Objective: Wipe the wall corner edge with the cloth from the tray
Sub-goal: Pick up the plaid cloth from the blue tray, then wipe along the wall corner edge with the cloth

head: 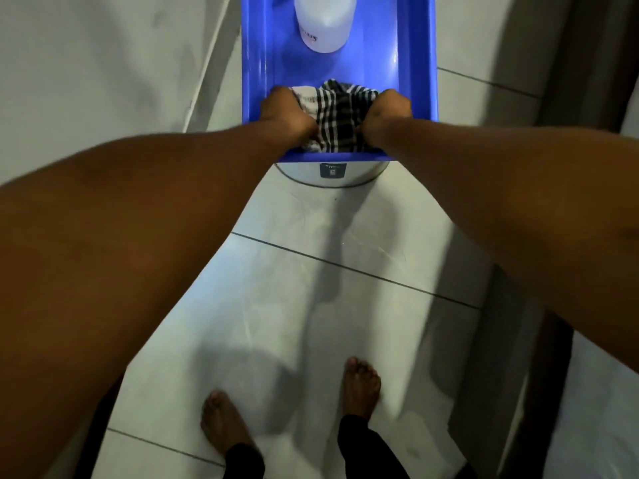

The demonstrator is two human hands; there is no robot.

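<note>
A black-and-white checked cloth (334,115) lies bunched at the near end of a blue plastic tray (420,63). My left hand (285,112) grips the cloth's left side and my right hand (385,114) grips its right side, both inside the tray. The fingers are buried in the fabric. The wall (86,63) stands to the left, and a white corner edge (207,63) runs diagonally along it beside the tray.
A white plastic bottle (325,22) stands at the tray's far end. The tray rests on a white round bucket (332,174). My bare feet (361,385) stand on pale floor tiles. A dark door frame (587,63) rises at the right.
</note>
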